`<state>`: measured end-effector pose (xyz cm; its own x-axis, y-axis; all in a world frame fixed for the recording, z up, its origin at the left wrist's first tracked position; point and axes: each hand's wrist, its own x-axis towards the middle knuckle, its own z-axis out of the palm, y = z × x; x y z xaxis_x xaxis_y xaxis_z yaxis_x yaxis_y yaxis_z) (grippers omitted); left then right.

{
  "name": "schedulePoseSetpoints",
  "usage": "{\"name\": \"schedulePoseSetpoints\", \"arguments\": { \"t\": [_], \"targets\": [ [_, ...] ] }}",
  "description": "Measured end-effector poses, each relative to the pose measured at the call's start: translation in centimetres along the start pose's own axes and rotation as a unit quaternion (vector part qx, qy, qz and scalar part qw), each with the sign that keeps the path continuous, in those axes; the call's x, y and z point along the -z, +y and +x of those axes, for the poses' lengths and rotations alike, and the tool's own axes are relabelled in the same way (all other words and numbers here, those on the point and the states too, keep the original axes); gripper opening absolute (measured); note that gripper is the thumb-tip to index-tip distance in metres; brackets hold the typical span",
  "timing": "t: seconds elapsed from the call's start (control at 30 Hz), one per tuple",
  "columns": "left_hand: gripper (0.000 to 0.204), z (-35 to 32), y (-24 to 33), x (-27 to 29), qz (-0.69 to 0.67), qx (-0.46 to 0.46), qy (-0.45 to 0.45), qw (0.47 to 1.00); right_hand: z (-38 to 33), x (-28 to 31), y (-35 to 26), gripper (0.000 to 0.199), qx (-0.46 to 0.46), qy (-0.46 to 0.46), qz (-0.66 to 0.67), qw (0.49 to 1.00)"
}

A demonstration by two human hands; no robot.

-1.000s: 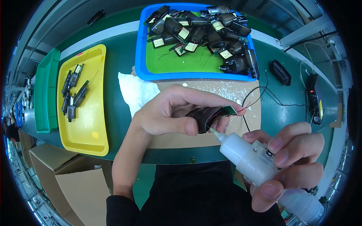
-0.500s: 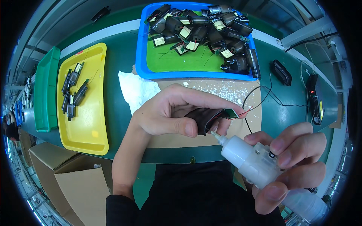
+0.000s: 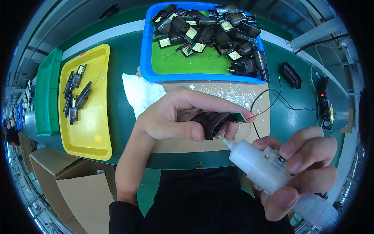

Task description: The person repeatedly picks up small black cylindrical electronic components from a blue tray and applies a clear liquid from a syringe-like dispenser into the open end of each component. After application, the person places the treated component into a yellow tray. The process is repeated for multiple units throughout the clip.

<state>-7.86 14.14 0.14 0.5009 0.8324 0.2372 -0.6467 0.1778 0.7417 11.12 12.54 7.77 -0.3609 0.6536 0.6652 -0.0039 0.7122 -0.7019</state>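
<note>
My left hand (image 3: pixel 175 113) is closed around a black curved plastic housing (image 3: pixel 210 123), held over the brown work mat. A small green circuit board (image 3: pixel 238 117) with thin red wires sticks out of the housing beside my left fingertips. In my right hand (image 3: pixel 300 167) is a whitish, translucent glue dispenser (image 3: pixel 259 163), gripped by its body between thumb and fingers. Its narrow tip points up and left to the housing's open edge; whether it touches cannot be made out. Part of the housing's inside is hidden by my left fingers.
A blue tray (image 3: pixel 145 58) full of black housings stands at the back. Left are a yellow tray (image 3: pixel 87 136) with several dark parts and a green tray (image 3: pixel 47 93). White cloth (image 3: pixel 142 93) lies on the brown mat (image 3: pixel 187 146). Right is a black device (image 3: pixel 324 103) with a cable.
The glue dispenser and my right hand have shifted very slightly. My left hand and the housing stay in place.
</note>
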Motion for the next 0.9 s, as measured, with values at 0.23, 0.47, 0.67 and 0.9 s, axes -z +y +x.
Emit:
{"name": "schedulePoseSetpoints", "arguments": {
  "t": [0.23,0.47,0.67,0.9],
  "targets": [
    [0.082,0.0,0.1,-0.1,0.001,0.0,0.005,1.0,0.0,0.0,-0.1,0.026,-0.003,0.006,-0.005,1.0],
    [0.081,0.0,0.1,0.1,0.014,0.001,-0.002,1.0,-0.2,0.0,-0.1,0.027,0.002,0.016,-0.008,1.0],
    [0.067,-0.3,0.4,0.7,0.192,-0.063,0.046,0.978,-1.0,-1.1,0.0,0.026,0.025,0.13,0.088,0.987],
    [0.039,-6.8,8.6,-0.1,0.731,0.029,0.325,0.599,-1.6,2.0,2.1,0.027,-0.022,0.099,0.023,0.995]
  ]
}}
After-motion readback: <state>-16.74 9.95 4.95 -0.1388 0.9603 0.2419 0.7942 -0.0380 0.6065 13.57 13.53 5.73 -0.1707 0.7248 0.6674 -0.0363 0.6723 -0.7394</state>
